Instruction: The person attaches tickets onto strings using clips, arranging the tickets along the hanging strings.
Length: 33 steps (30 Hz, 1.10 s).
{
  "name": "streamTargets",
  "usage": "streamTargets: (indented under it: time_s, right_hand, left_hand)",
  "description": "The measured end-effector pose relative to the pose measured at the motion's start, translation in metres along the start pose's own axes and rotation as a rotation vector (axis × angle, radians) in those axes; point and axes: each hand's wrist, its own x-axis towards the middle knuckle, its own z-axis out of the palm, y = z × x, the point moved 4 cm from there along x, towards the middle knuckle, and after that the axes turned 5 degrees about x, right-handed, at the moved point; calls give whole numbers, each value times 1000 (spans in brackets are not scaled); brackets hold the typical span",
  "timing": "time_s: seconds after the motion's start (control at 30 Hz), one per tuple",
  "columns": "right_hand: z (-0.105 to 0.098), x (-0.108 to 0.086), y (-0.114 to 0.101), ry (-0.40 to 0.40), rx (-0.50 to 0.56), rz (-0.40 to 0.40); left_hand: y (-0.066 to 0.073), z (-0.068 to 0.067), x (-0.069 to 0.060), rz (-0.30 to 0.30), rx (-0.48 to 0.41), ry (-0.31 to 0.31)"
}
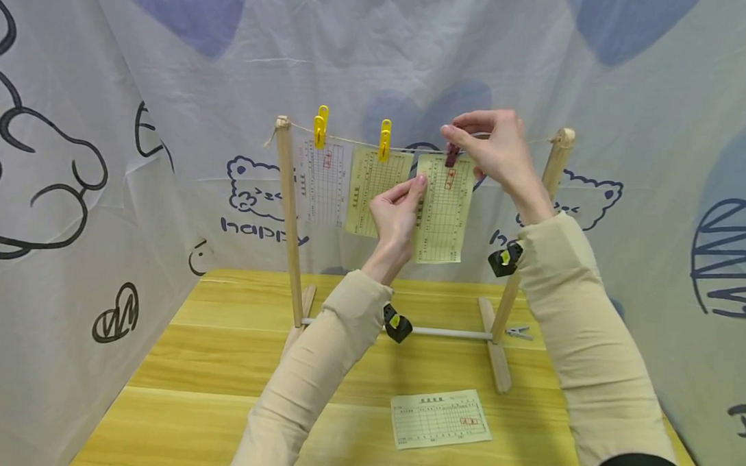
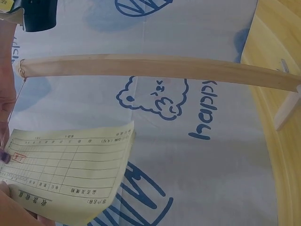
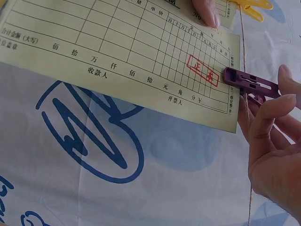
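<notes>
My left hand point(image 1: 395, 216) pinches the left edge of a yellow receipt slip point(image 1: 441, 218) hanging from a string line. In the right wrist view a finger point(image 3: 207, 10) of it lies on the slip's printed face. A purple clothespin point(image 3: 251, 84) bites the slip's top edge at the string point(image 3: 249, 155). Around that clothespin's handle end is my right hand point(image 1: 499, 148), thumb and forefinger apart and the handles spread. To the left hang a second yellow slip point(image 1: 365, 171) and a white slip point(image 1: 325, 197), under yellow clothespins point(image 1: 384, 141).
The string spans two wooden posts point(image 1: 289, 230) on feet, joined low by a white rod point(image 1: 450, 333). Another receipt slip point(image 1: 442, 419) lies on the wooden table point(image 1: 188, 405). A grey clothespin point(image 1: 519, 332) sits by the right post. A printed cloth point(image 1: 367, 48) hangs behind.
</notes>
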Motion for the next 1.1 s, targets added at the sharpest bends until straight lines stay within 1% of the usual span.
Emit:
streamTargets:
  time_s: [0.23, 0.33, 0.53, 0.67, 0.83, 1.1]
  right_hand:
    - [1, -1, 1, 7, 14, -37]
    - [1, -1, 1, 1, 13, -35]
    - [-1, -2, 3, -16, 36, -5]
    - [-1, -3, 4, -11, 33, -30]
    - [1, -2, 3, -2, 39, -66]
    - [1, -2, 4, 13, 58, -101]
  left_hand:
    - [1, 0, 0, 0, -8, 3]
    - [1, 0, 0, -2, -18, 3]
    - [-2, 0, -1, -30, -39, -11]
    - [-3, -1, -2, -30, -16, -21]
    - [-2, -1, -3, -21, 0, -22]
    - [1, 0, -1, 38, -30, 4]
